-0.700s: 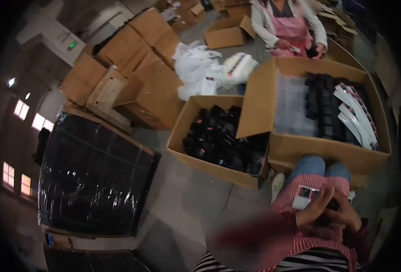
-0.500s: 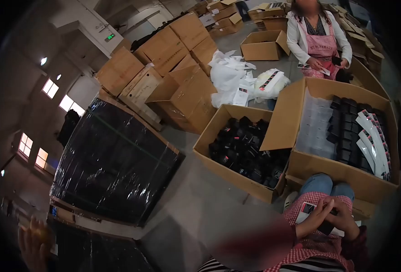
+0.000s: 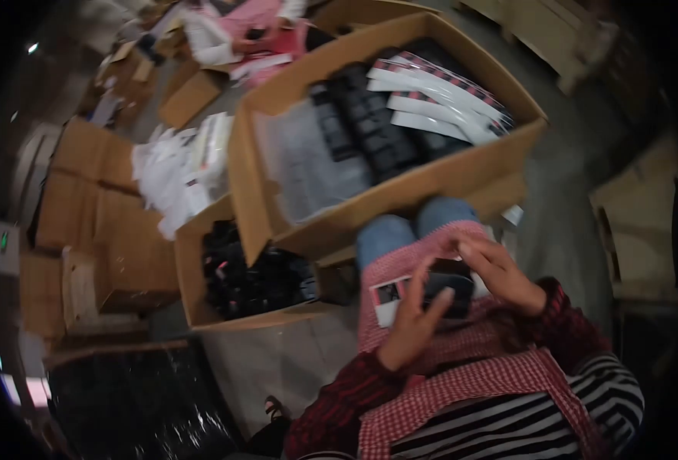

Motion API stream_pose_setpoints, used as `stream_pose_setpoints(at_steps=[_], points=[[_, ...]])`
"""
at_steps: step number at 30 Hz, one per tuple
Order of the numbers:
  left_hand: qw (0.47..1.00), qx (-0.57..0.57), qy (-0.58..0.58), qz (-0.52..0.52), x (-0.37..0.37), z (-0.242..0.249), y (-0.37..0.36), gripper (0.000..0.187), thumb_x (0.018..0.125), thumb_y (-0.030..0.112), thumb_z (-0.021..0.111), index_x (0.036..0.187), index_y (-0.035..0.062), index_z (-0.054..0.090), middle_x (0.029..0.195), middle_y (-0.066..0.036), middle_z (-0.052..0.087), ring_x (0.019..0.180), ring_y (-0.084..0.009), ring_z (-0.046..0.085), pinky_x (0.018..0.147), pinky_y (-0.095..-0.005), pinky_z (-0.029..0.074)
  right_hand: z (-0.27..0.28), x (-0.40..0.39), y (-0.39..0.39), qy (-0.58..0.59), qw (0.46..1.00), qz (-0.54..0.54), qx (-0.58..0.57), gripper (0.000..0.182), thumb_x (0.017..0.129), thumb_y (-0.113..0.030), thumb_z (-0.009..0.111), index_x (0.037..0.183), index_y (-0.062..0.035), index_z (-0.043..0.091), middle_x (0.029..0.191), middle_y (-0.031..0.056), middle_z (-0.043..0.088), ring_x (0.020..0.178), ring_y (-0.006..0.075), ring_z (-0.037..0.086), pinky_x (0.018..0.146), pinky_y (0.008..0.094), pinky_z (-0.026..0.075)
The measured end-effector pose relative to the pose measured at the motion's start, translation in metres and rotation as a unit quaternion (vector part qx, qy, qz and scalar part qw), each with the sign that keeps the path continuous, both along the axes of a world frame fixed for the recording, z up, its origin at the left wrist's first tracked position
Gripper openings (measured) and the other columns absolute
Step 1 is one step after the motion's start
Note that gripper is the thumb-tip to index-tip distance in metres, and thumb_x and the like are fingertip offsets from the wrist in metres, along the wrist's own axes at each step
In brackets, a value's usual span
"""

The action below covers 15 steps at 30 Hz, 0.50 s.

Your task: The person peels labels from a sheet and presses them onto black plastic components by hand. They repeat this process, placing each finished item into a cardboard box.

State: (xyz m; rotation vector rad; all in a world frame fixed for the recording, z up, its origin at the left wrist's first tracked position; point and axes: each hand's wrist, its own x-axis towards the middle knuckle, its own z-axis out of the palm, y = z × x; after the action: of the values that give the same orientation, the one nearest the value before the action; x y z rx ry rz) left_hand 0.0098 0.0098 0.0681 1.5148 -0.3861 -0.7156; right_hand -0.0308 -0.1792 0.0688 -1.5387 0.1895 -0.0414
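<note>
Over the lap, my left hand [image 3: 413, 320] grips a small black item [image 3: 450, 290], its thumb across the front. My right hand [image 3: 501, 277] curls round the upper right side of the same item, with its fingertips partly blurred. Under and beside the hands, a white strip with black and red print [image 3: 389, 295] lies on the red checked apron [image 3: 381, 268]. Just beyond the knees is a large open carton [image 3: 400, 188] that holds rows of black items, clear plastic trays [image 3: 316, 172] and several fanned printed strips [image 3: 438, 96].
A lower carton of loose black items [image 3: 193, 295] stands at the left of the large one. White plastic wrapping [image 3: 166, 172] and brown cartons [image 3: 86, 161] lie farther left. Black wrapped goods [image 3: 143, 399] are at the lower left. Another person [image 3: 212, 38] sits beyond the large carton.
The view has swung right and down, so the cartons and lap appear farther left. My hands have spread a little, and more of the black item shows. The hand at the lower left edge is out of view.
</note>
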Motion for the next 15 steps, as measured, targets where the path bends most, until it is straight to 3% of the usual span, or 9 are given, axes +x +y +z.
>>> stream_pose_setpoints(at_steps=[3, 5, 6, 9, 10, 15], points=[[0.981, -0.051, 0.074, 0.172, 0.011, -0.001, 0.028, 0.044, 0.098, 0.014, 0.054, 0.138, 0.0052, 0.038, 0.118, -0.011, 0.057, 0.102, -0.0162, 0.057, 0.091, -0.0277, 0.044, 0.003, -0.001, -0.027, -0.042, 0.991, -0.066, -0.110, 0.023, 0.097, -0.014, 0.054, 0.113, 0.0021, 0.060, 0.100, 0.0099, 0.064, 0.099, 0.0147, 0.058, 0.088, 0.0295, 0.045], [0.953, -0.045, 0.079, 0.290, 0.016, -0.012, 0.057, 0.035, 0.098, 0.011, 0.053, 0.131, 0.0081, 0.042, 0.107, -0.007, 0.059, 0.094, -0.0121, 0.057, 0.085, -0.0252, 0.045, -0.015, -0.008, -0.028, -0.104, 0.975, -0.048, -0.190, 0.021, 0.092, -0.010, 0.060, 0.110, -0.0002, 0.062, 0.100, 0.0126, 0.065, 0.095, 0.0204, 0.062, 0.084, 0.0313, 0.047], [0.938, -0.021, 0.056, 0.342, 0.022, -0.017, 0.071, 0.032, 0.098, 0.010, 0.052, 0.129, 0.0095, 0.043, 0.102, -0.005, 0.059, 0.092, -0.0109, 0.056, 0.083, -0.0244, 0.045, -0.030, -0.007, -0.024, -0.129, 0.965, -0.039, -0.223, 0.022, 0.086, -0.009, 0.065, 0.107, -0.0016, 0.064, 0.102, 0.0143, 0.064, 0.094, 0.0270, 0.063, 0.083, 0.0339, 0.050], [0.930, -0.045, 0.029, 0.363, 0.023, -0.019, 0.100, 0.029, 0.098, 0.008, 0.052, 0.126, 0.0102, 0.046, 0.102, -0.004, 0.058, 0.093, -0.0128, 0.056, 0.082, -0.0258, 0.046, -0.034, -0.012, -0.008, -0.112, 0.956, 0.011, -0.272, 0.025, 0.083, -0.010, 0.067, 0.107, -0.0013, 0.064, 0.105, 0.0153, 0.064, 0.097, 0.0315, 0.063, 0.085, 0.0366, 0.051], [0.926, -0.004, 0.028, 0.377, 0.021, -0.017, 0.105, 0.023, 0.098, 0.007, 0.050, 0.121, 0.0077, 0.050, 0.108, -0.005, 0.058, 0.094, -0.0137, 0.056, 0.083, -0.0266, 0.045, -0.035, -0.011, -0.006, -0.123, 0.942, 0.031, -0.311, 0.028, 0.083, -0.011, 0.068, 0.108, -0.0016, 0.064, 0.108, 0.0154, 0.064, 0.100, 0.0332, 0.063, 0.086, 0.0387, 0.052], [0.930, -0.062, 0.023, 0.361, 0.020, -0.011, 0.089, 0.029, 0.099, 0.010, 0.049, 0.127, 0.0029, 0.052, 0.118, -0.007, 0.055, 0.106, -0.0164, 0.055, 0.092, -0.0272, 0.043, -0.041, -0.021, -0.045, -0.131, 0.930, -0.038, -0.342, 0.035, 0.082, -0.012, 0.070, 0.114, -0.0020, 0.064, 0.112, 0.0163, 0.063, 0.101, 0.0341, 0.062, 0.086, 0.0388, 0.051]])
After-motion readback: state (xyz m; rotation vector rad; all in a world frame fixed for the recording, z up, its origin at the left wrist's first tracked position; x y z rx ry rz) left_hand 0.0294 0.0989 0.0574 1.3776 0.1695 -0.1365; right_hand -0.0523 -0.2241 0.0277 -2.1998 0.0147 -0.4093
